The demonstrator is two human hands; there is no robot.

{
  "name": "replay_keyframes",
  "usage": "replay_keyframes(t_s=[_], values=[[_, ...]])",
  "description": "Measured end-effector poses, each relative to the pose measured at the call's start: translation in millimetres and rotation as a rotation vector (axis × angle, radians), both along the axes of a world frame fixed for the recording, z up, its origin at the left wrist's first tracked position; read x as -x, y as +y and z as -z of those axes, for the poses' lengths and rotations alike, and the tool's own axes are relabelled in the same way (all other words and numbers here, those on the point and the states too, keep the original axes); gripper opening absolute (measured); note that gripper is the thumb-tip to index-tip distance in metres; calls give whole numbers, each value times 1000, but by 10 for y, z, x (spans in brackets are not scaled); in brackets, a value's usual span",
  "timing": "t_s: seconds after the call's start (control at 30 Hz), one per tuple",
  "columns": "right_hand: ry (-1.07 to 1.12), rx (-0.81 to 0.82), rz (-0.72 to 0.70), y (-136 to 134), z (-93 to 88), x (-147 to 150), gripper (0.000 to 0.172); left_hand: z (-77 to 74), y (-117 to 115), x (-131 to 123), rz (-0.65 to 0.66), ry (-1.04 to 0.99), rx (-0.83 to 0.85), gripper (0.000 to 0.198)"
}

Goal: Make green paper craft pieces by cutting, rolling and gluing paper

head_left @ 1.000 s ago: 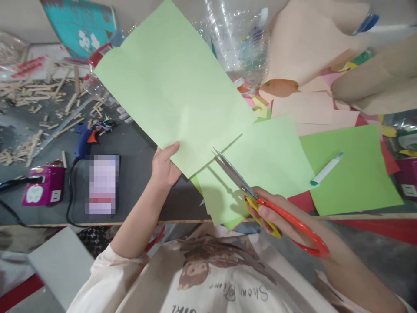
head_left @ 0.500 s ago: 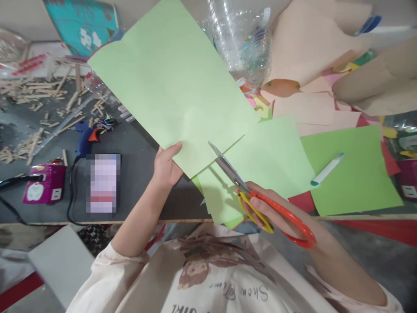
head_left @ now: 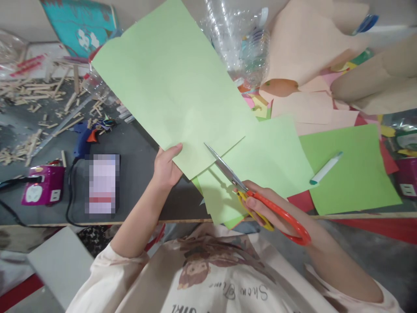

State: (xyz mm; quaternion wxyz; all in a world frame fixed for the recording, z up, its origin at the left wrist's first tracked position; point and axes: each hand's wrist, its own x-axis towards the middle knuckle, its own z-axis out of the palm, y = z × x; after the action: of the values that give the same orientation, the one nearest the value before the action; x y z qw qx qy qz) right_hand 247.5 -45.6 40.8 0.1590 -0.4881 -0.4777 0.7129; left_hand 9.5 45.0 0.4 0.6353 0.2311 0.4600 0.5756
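Observation:
My left hand (head_left: 167, 167) grips a large pale green sheet of paper (head_left: 172, 82) by its near left edge, thumb on top. The sheet is raised over the table. In my right hand (head_left: 260, 202) is a pair of scissors (head_left: 234, 182) with one red and one yellow handle. Their blades reach across the sheet's near edge, the upper blade lying over the paper. Below the scissors lies another pale green sheet (head_left: 276, 152). To its right, a white marker with a green cap (head_left: 325, 168) rests on a brighter green sheet (head_left: 358, 174).
At left are a blue glue gun (head_left: 81, 139), a phone (head_left: 102, 184), a purple power socket (head_left: 43, 184) and scattered wooden sticks (head_left: 35, 93). Clear plastic bottles (head_left: 241, 39) stand behind the sheet. Peach paper (head_left: 312, 43) and coloured scraps fill the back right.
The scissors have moved slightly up and left, farther over the sheet, and their handles have come closer together. My left hand keeps its hold in nearly the same place.

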Motion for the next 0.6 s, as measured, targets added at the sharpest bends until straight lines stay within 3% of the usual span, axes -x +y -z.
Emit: replay_keyframes(t_s=[0.2,0.4,0.6], values=[[-82,-54,16,-8,-57,42,37,-32,-1,-9,-10,34,-5,49],[-106,12,29,-7,3,42,42,-43,-14,-25,-5,34,10,51],[-145,-68,14,-75,13,-84,34,-41,13,-6,38,-9,122,47]])
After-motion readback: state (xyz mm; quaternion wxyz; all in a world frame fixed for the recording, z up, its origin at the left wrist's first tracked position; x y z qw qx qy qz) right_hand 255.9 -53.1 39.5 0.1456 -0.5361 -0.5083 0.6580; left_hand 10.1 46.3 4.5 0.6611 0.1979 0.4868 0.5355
